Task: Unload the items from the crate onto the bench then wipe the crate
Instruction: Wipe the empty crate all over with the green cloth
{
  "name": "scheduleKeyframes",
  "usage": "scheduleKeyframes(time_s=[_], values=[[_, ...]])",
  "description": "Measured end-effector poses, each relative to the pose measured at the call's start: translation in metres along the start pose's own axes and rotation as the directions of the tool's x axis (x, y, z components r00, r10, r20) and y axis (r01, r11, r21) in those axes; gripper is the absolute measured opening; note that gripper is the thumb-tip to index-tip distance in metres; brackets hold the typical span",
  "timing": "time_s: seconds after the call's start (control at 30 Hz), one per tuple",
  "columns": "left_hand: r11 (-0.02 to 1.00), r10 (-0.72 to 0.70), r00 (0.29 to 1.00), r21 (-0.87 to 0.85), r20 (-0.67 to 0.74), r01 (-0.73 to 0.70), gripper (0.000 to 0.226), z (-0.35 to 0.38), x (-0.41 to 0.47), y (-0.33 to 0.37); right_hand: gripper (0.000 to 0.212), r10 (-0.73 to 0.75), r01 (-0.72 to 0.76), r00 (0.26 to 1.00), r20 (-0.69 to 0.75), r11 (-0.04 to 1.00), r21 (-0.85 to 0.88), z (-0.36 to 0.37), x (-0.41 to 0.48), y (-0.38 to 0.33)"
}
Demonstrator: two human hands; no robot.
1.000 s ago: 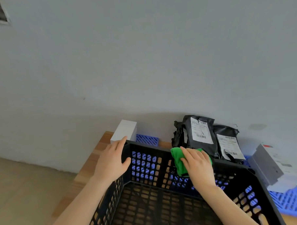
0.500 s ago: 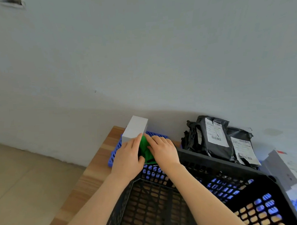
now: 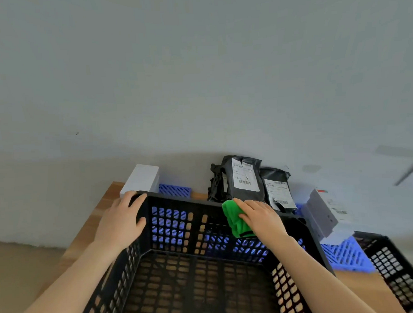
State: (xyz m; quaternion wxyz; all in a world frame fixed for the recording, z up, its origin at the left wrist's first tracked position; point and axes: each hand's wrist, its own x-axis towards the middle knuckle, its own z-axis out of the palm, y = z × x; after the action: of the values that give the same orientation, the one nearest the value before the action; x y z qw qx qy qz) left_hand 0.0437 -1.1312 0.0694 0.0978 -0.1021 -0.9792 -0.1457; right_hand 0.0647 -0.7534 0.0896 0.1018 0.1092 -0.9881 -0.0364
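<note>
A black perforated crate (image 3: 179,202) fills the lower view on the wooden bench (image 3: 101,208), and nothing lies inside it. My left hand (image 3: 119,221) grips the crate's far left corner, thumb inside the wall. My right hand (image 3: 260,216) presses a green cloth (image 3: 234,217) against the far rim, right of the middle. Behind the crate lie black mailer bags (image 3: 246,178) with white labels, a white box (image 3: 141,179) at the left and a grey box (image 3: 321,212) at the right.
A grey wall rises right behind the bench. Blue perforated crates (image 3: 344,254) lie flat under the boxes, and a second black crate (image 3: 399,264) stands at the far right. The floor (image 3: 21,271) lies beyond the bench's left edge.
My right hand slid the green cloth along the far rim from the left corner back toward the right. My left hand stayed on the left corner.
</note>
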Motion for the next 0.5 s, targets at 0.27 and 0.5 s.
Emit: scheduleKeyframes(time_s=[0.27,0.5], values=[[0.999,-0.019,0.999,-0.044,-0.031,0.018,0.064,0.007,0.001,-0.002,0.050,0.253,-0.250,0.966,0.049,0.966,-0.058,-0.012,-0.047,0.070],[0.993,-0.054,0.998,-0.107,-0.040,0.050,0.066,0.005,0.002,-0.002,0.040,0.337,-0.336,0.940,0.047,0.942,-0.026,-0.009,-0.047,0.070]])
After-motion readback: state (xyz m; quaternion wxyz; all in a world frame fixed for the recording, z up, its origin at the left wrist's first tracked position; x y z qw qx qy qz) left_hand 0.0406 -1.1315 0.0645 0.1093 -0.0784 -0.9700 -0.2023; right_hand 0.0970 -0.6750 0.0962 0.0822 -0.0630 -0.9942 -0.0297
